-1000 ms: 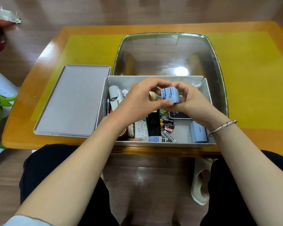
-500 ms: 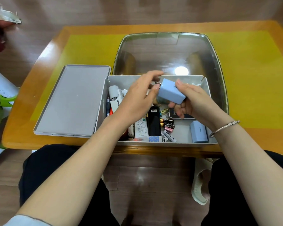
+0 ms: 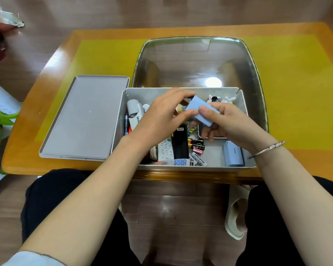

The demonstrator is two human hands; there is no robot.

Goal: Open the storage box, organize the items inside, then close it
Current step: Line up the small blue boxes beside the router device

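Observation:
The grey storage box (image 3: 215, 167) stands open at the table's near edge, its grey lid (image 3: 85, 116) lying upside down to its left. Above the box both hands hold a light blue block-shaped charger (image 3: 197, 105). My left hand (image 3: 161, 114) pinches its left end with thumb and fingers. My right hand (image 3: 223, 121) grips its right side, thumb on top. Inside the box lie a white remote (image 3: 164, 150), a black device (image 3: 180, 143), batteries (image 3: 195, 142), binder clips, a white marker (image 3: 134, 112) and a second blue charger (image 3: 234, 153).
A large clear glass tray (image 3: 196, 60) sits behind the box on the yellow mat (image 3: 296, 83). Two small bunny figures (image 3: 221, 98) stand at the box's back wall. The orange table edge runs just in front of my lap. A slipper lies on the floor.
The blue charger has been turned between both hands, from prongs facing me to a flat face up. My left hand closed back onto its left end.

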